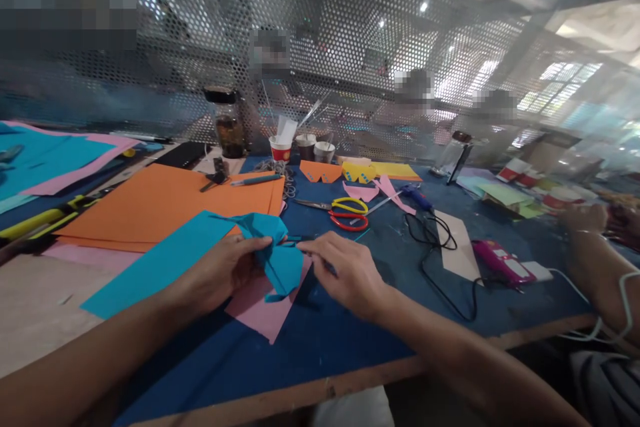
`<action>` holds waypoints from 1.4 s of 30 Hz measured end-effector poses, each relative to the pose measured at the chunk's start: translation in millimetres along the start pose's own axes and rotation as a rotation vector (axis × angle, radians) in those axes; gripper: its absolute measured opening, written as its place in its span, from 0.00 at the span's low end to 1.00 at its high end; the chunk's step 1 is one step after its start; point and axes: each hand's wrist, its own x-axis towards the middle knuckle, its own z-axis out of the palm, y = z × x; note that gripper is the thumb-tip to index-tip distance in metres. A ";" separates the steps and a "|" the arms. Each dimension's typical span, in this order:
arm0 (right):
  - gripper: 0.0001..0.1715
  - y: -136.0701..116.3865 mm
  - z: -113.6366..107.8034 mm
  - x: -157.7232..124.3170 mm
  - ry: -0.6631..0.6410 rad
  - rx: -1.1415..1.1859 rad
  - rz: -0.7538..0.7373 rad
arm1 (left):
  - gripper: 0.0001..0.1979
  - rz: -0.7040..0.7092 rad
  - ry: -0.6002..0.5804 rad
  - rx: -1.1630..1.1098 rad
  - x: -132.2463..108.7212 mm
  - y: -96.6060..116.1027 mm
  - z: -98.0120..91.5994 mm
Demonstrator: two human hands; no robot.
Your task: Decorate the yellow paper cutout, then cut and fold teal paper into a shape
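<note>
A blue folded paper shape (pixel 281 265) with thin strips sticking out is held above the table. My left hand (pixel 227 270) is closed on its left side, the thumb pressed on top. At its right edge, my right hand (pixel 347 270) has its fingers pinched together on the ends of the strips. Under the hands lies a pink paper sheet (pixel 270 317). Beside my left forearm stretches a flat blue paper sheet (pixel 150 267). Scissors (pixel 345 211) with yellow and red handles lie just beyond my right hand.
Orange paper sheets (pixel 165 203) lie at the left, with a pen (pixel 257 180) on top. Behind stand a glass jar (pixel 230 130) and paper cups (pixel 281 149). A blue glue gun (pixel 417 197) trails a black cord. Another person's arm (pixel 593 267) rests at the right.
</note>
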 end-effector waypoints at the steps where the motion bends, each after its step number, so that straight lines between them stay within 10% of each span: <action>1: 0.16 1.2 0.4 1.7 0.043 0.081 0.062 | 0.08 -0.002 -0.020 0.012 -1.8 0.4 1.5; 20: 0.00 -0.5 4.8 9.4 0.010 0.546 0.190 | 0.12 -0.054 -0.199 0.284 -14.3 -9.4 4.0; 42: 0.05 -0.8 8.7 6.6 -0.031 0.565 0.203 | 0.18 0.008 -0.089 0.647 -19.0 -1.1 11.6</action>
